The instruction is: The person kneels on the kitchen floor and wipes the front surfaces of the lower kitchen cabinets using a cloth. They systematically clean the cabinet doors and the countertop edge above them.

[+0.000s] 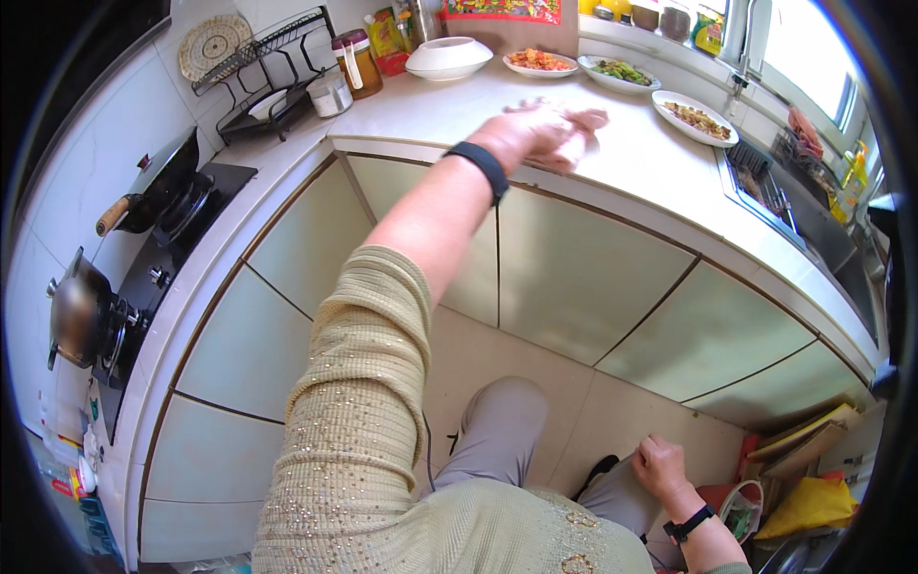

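My left hand (536, 133) reaches out over the white countertop (624, 154) near its front edge, on a bunched pinkish cloth (566, 156). Both are blurred, and the fingers are partly lost against the cloth. Behind the hand stand a plate of orange-red food (539, 62), a plate of green vegetables (618, 74) and an oval plate of diced food (694, 120). A white covered dish (449, 57) is to their left. Down by my knee, my right hand (658, 463) is curled into a loose fist, with nothing visible in it.
Along the left are a wok (161, 186) and a pot (79, 316) on the black gas stove (143, 287). A black dish rack (251, 107), a sugar-like white jar (330, 93) and a brown-filled pitcher (362, 64) fill the corner. The sink (810, 201) lies right; a bin (742, 509) stands below.
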The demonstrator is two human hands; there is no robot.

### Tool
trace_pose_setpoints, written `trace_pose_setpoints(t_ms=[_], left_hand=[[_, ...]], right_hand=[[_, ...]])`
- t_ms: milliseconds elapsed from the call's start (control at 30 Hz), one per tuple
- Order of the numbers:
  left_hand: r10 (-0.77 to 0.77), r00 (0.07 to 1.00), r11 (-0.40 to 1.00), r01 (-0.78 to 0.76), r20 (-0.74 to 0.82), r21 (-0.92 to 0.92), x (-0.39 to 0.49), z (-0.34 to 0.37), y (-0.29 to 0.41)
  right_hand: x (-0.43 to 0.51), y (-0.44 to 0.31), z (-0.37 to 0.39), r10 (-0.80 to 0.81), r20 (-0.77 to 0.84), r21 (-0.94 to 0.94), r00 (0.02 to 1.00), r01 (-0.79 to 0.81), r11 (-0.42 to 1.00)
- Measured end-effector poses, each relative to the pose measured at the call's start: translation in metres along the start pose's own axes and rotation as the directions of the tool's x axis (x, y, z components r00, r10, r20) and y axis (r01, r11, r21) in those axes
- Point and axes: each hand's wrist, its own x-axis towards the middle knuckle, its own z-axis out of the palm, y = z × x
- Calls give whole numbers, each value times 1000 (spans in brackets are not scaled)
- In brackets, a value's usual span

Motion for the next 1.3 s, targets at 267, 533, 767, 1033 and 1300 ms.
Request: trace_pose_setpoints(t_ms=[267,533,767,1033,1300], left_hand=[[-519,847,851,525,-112,20,-38,-7,-148],[-667,680,649,731,-305,209,-60,-22,-257],[-777,627,522,691,56,-501,-42,-25,-180],[-94,968,843,201,231,-499,43,15,-145],[19,962,952,-101,274,289,91,26,44]], right_hand=[[5,3,3,45,43,34,998,-46,998],[14,11,6,40,63,141,997,-48,989],[13,19,9,9,42,131,999,-14,991],[11,23,10,-7,10,139,1000,6,990],[5,16,6,-14,9,119,1000,13,993]])
